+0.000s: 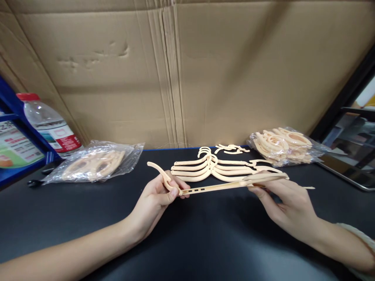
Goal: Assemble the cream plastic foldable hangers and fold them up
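Note:
A cream plastic clothes hanger (216,189) is held up above the black table between both hands, seen nearly edge-on. At its curved hook end, my left hand (156,199) pinches it with thumb and fingers. Around the wider arm at the other end, my right hand (288,203) is closed, thumb underneath; part of that grip is hidden behind the piece. Just beyond, several matching hangers (193,169) lie side by side with their hooks toward the back. A few loose cream hooks (231,149) lie behind them.
Clear bags of cream hanger parts lie at left (93,162) and right (285,146). A red-capped bottle (51,123) stands by a blue rack (48,157) on the left. At far right lies a dark flat device (348,171). A cardboard wall (249,70) closes off the back.

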Motion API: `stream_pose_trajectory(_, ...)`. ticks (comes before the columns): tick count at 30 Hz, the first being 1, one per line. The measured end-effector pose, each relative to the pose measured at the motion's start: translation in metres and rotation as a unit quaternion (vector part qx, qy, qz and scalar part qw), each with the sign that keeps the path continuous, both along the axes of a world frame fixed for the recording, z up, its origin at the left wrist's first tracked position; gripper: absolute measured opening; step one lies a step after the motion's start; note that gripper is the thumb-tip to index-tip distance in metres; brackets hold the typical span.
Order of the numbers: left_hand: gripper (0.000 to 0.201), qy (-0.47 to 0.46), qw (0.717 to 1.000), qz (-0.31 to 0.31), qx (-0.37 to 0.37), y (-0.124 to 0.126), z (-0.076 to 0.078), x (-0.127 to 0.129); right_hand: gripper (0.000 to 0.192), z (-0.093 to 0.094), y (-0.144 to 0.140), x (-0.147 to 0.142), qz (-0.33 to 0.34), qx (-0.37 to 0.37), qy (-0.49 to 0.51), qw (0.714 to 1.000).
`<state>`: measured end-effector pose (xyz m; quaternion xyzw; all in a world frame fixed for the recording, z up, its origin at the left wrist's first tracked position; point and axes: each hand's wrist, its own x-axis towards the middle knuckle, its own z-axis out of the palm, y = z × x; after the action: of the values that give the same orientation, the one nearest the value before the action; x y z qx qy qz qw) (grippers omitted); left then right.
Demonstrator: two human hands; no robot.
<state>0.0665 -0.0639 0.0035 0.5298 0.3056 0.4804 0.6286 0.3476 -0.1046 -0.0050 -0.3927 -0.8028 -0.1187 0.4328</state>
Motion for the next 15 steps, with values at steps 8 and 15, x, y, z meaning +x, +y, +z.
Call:
stream_pose_trajectory(8,0.019,0.014,1.000,0.012,0.006,0.0014,-0.0035,-0.0016,0.030,0.0011,-0.0022,-0.0019,0.058,-0.020,0.008,0.998)
stream_pose_trajectory(15,0.019,0.034,0.997,0.060,0.037,0.0025,-0.0038,0.0012,0.021,0.0011,-0.0046,-0.0057,0.045,-0.007,0.006,0.999)
